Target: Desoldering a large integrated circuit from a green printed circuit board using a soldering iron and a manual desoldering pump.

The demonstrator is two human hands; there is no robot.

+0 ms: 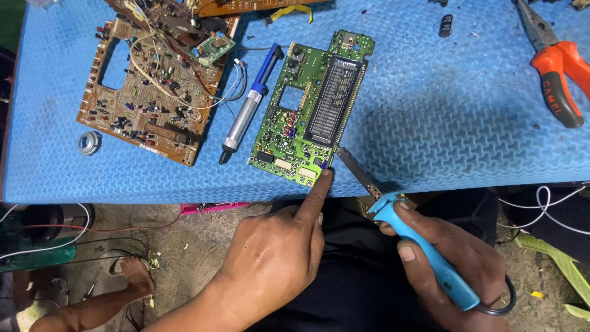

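Electronics repair spot, informal floor-level setup. Blue foam mat (430, 123) as bench, carrying a green circuit board (310, 104), a brown circuit board (144, 92), a desoldering pump (249, 107) and orange-handled pliers (556, 67). Bare dirt floor (203, 240) with loose wires (61, 237) beneath, so not a proper lab.

The left hand (270, 258) presses a fingertip on the near corner of the green circuit board (310, 110); the right hand (452, 258) grips a blue soldering iron (424, 252), its tip touching that corner.
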